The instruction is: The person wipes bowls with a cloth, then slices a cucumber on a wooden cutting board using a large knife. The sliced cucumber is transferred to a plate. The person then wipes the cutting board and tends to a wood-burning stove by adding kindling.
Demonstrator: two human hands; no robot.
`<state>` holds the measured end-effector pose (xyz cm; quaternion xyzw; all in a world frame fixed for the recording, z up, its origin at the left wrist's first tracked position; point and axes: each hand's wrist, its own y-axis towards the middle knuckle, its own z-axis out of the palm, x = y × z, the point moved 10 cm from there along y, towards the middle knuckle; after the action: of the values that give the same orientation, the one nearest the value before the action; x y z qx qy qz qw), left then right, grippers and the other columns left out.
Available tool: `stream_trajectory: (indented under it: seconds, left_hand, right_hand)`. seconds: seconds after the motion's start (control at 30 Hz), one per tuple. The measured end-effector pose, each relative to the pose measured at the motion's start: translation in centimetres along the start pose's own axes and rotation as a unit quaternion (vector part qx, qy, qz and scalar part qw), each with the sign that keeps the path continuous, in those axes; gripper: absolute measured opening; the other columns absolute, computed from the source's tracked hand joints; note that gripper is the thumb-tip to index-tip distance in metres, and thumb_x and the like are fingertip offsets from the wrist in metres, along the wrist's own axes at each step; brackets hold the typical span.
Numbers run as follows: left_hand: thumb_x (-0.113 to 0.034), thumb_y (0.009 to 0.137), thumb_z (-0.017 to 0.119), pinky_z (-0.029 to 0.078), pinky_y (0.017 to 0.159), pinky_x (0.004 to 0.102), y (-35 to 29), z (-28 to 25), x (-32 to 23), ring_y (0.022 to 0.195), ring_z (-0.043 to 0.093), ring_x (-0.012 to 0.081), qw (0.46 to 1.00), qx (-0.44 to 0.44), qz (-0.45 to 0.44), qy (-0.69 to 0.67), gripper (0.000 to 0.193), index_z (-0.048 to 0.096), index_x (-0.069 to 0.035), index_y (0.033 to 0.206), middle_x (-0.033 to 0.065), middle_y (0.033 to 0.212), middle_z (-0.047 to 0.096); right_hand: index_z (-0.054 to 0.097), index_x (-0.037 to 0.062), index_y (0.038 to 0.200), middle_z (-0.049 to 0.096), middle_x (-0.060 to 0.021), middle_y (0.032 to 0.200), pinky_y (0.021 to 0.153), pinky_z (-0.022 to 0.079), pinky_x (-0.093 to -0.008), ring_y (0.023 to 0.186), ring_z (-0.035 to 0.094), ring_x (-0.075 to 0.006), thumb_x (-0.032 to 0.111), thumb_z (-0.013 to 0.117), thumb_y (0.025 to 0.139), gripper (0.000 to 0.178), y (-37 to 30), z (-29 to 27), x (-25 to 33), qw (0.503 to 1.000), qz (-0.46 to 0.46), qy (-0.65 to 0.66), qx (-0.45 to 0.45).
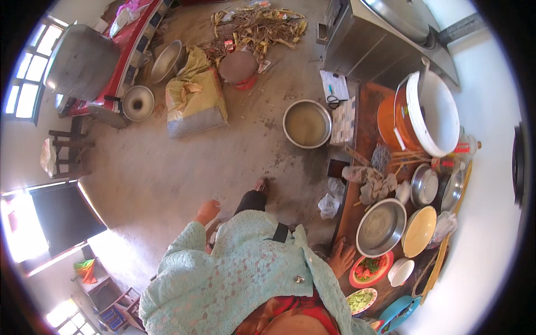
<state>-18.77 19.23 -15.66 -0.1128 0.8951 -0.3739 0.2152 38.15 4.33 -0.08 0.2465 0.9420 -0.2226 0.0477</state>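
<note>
My right hand [340,258] lies on the edge of the brown wooden table [347,220], fingers spread and holding nothing. Just beside it is a red-rimmed plate [389,261] of chopped red and green vegetables, with a wide metal basin [382,228] above that. A smaller plate of pale green slices [362,300] sits below. Away from the table, my left hand [207,212] hangs over the floor at my left side; its fingers are too indistinct to read. No object shows in it.
Along the table stand a cream bowl [419,230], white bowls [401,272] and an orange bucket [393,123] with a white rim. On the floor are a metal basin of cloudy water [307,124], a yellow sack [195,103], a round stool [238,67] and a heap of dry stalks [268,28].
</note>
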Motion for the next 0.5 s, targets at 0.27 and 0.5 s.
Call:
stream_trajectory:
  seconds: [0.27,0.5]
  left_hand:
    - [-0.028,0.086,0.06,0.051,0.086,0.0458,6.7,-5.6,-3.3,0.1,0.063,0.0374,0.994,0.002,0.019,-0.11,0.032,0.064,-0.009,0.111,0.0174,0.103,0.068]
    - [-0.028,0.087,0.058,0.051,0.086,0.0453,6.1,-13.5,-2.8,0.101,0.063,0.0361,0.988,-0.096,0.048,-0.107,0.03,0.067,-0.009,0.108,0.0148,0.108,0.068]
  right_hand:
    - [0.048,0.007,0.137,0.034,-0.0279,0.147,0.105,0.036,-0.0491,0.133,0.037,-0.044,0.024,0.059,0.09,0.051,1.4,3.2,-5.3,0.983,0.165,0.033,-0.079]
    - [0.05,0.0065,0.133,0.037,-0.027,0.142,0.103,0.037,-0.0483,0.129,0.04,-0.0427,0.026,0.058,0.09,0.048,6.3,2.2,1.4,0.991,0.095,0.091,0.014]
